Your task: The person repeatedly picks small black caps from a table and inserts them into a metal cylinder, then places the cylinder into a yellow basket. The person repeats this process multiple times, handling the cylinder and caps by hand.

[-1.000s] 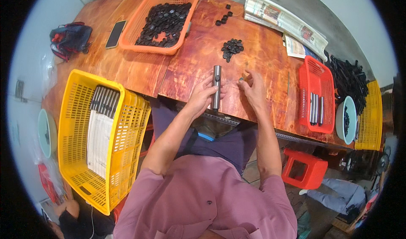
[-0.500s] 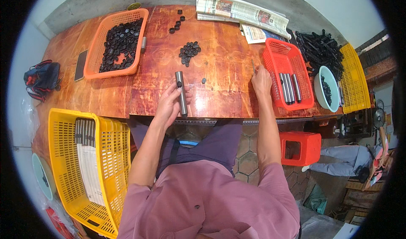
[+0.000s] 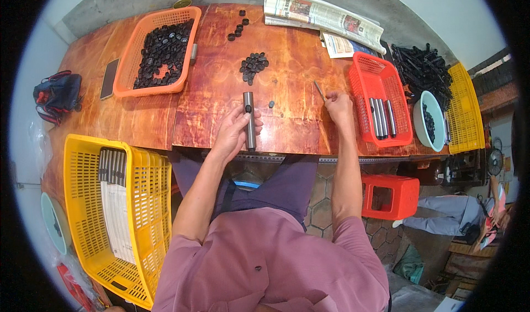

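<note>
my left hand [image 3: 232,131]: wrapped round a grey tube [image 3: 251,136], over the table's [image 3: 298,124] near edge | my right hand [image 3: 339,109]: pinching a thin rod [image 3: 319,90], near red basket [image 3: 381,80] | hands apart

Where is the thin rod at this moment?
In the head view, right of centre, the thin rod is in the right hand, just left of the red plastic basket.

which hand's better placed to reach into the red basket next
Probably the right hand: it's nearer the red basket, though holding a thin rod. The left hand is farther away, holding a gray tube.
</note>
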Motion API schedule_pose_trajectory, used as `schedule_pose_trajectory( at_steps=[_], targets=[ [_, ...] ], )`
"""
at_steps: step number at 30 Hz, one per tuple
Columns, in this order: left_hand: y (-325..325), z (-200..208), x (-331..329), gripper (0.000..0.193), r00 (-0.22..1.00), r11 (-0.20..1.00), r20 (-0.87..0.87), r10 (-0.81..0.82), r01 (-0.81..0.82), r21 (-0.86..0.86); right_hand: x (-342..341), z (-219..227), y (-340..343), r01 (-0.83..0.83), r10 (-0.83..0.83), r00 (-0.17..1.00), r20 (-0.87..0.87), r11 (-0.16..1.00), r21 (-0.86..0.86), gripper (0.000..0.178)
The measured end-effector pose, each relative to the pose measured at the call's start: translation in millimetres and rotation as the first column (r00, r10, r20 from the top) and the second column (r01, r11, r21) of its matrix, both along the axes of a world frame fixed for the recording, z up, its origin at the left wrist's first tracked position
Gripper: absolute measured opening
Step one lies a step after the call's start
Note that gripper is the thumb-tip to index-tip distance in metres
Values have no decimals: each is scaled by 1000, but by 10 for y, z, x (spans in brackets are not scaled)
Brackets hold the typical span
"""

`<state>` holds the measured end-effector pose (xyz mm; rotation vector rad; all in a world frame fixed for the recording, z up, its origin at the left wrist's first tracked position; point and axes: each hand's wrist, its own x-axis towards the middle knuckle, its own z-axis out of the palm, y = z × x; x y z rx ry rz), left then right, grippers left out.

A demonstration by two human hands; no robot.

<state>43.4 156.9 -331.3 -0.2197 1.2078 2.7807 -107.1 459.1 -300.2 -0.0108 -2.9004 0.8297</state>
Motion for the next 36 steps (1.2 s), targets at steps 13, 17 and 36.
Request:
schedule_pose_trajectory(
  at_steps=[13, 17, 36],
  targets=[
    [34, 19, -11, 33, 1000, 1000, -28, 7, -6, 23, -20, -42, -197, -234, 238, 971, 32, 968, -91, 22],
    [29, 20, -8, 31, 1000, 1000, -21, 9, -9, -7, 288, 136, -439, 65, 457, 853, 253, 388, -919, 26],
    [41, 78, -13, 33, 1000, 999, -12, 10, -10, 36, 670, 8, -1164, 197, 511, 840, 181, 23, -980, 14]
  ],
)
